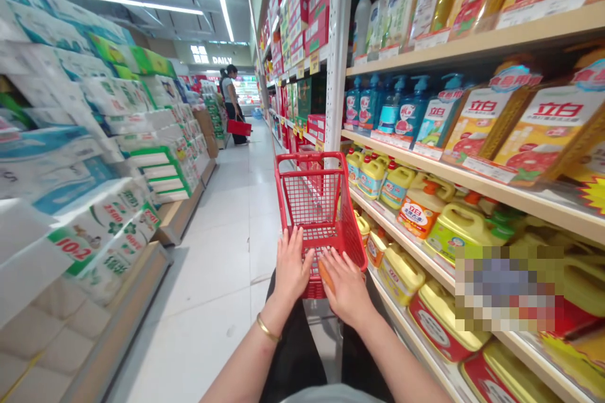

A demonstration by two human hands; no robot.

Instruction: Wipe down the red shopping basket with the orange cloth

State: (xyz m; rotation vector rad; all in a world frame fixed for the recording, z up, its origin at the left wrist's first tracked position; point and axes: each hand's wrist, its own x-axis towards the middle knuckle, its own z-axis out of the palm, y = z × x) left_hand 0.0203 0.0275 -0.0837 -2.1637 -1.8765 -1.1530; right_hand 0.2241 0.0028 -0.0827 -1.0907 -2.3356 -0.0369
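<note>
A red plastic shopping cart with a mesh basket stands right in front of my body. My left hand lies over its near left edge, with the fingers stretched forward and a gold bangle on the wrist. On the near right edge rests my right hand, palm down, fingers extended and slightly spread. A small orange-brown piece shows beside the right thumb; I cannot tell whether it belongs to the cart. The handle itself is mostly hidden under both hands. Through the basket, red mesh shows.
Close on the right, shelves hold dish-soap bottles and yellow jugs. Stacked tissue packs line the left on low wooden platforms. A white tiled aisle runs ahead, where a person stands with a red basket.
</note>
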